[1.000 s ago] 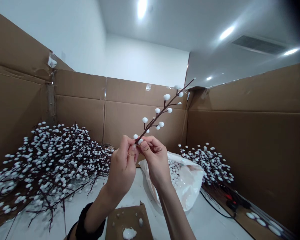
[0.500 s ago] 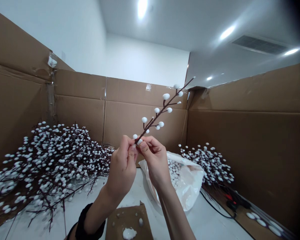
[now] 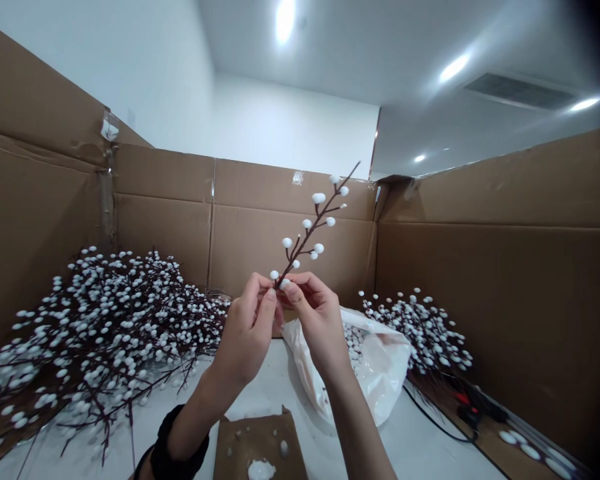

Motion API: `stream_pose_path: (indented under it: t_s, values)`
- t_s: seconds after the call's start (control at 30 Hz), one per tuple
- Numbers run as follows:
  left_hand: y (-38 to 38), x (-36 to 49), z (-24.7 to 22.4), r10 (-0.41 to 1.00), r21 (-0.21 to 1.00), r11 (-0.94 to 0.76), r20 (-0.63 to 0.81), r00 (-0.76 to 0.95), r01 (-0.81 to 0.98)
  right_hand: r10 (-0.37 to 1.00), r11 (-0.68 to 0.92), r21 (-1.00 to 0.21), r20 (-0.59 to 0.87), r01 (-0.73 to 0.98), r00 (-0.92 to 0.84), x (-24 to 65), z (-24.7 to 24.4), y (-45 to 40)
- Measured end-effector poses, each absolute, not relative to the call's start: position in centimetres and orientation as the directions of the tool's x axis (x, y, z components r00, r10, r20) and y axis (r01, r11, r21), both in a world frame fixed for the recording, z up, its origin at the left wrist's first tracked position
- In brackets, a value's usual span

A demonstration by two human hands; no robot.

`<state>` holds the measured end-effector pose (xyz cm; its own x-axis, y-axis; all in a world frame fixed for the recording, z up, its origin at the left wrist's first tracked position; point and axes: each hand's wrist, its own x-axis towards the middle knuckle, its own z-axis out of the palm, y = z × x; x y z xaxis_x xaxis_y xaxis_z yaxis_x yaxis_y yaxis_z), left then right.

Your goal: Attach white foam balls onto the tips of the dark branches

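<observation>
A dark brown artificial berry branch (image 3: 307, 233) with several white berries on short side twigs rises tilted to the right. At its lower end my left hand (image 3: 247, 327) is closed around the stem between thumb and fingers. My right hand (image 3: 317, 320) pinches a white berry (image 3: 285, 284) against the lowest part of the branch, right beside the left fingertips. The very bottom of the stem is hidden behind the hands. Behind my right wrist, an open white plastic bag (image 3: 387, 360) holds loose white berries (image 3: 353, 343).
A large heap of berry branches (image 3: 130, 313) lies at left, a smaller bunch (image 3: 417, 330) at right. A cardboard piece (image 3: 237, 440) with a white blob (image 3: 261, 469) is in front. Cardboard walls (image 3: 290, 233) enclose the white table (image 3: 260, 373). A black cable (image 3: 437, 420) runs at right.
The branch has tilted more upright, its tip shifting left and slightly down. Both hands stay on its lower end, the right still pinching the berry. The view has shifted slightly.
</observation>
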<state>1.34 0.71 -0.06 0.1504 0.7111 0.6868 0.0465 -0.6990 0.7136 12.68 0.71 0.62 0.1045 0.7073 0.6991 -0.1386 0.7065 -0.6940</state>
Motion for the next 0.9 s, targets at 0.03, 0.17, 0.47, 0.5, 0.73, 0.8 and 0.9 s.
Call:
stream_pose_path:
  t_s: [0.03,0.17,0.47,0.5,0.73,0.8,0.9]
  values:
    - [0.7,1.2,0.1,0.714,0.714,-0.697,0.685,0.145,0.061,0.706,0.708,-0.695,0.7,-0.128,0.104,12.8,0.7,0.6]
    - [1.0,-0.2,0.7,0.692,0.681,-0.718,0.722,0.035,0.147,0.704,0.71,-0.702,0.705,-0.055,0.088,13.6,1.1,0.1]
    - [1.3,-2.1,2.0,0.829,0.838,-0.452,0.521,0.204,-0.306,0.747,0.521,-0.83,0.556,-0.199,-0.364,13.4,0.7,0.1]
    - [1.2,-2.1,2.0,0.836,0.858,-0.387,0.481,0.264,-0.338,0.737,0.494,-0.837,0.546,-0.235,-0.397,13.1,0.6,0.3]
    - [1.4,-2.4,1.6,0.857,0.886,-0.258,0.394,0.331,-0.386,0.725,0.398,-0.842,0.532,-0.364,-0.438,11.9,-0.1,1.3]
    - [1.6,-2.3,1.6,0.873,0.887,-0.236,0.373,0.314,-0.397,0.712,0.407,-0.836,0.543,-0.368,-0.446,11.8,-0.2,1.4]
    - [2.0,-2.2,1.6,0.879,0.878,-0.212,0.364,0.31,-0.429,0.685,0.43,-0.836,0.548,-0.341,-0.48,12.0,-0.1,1.7]
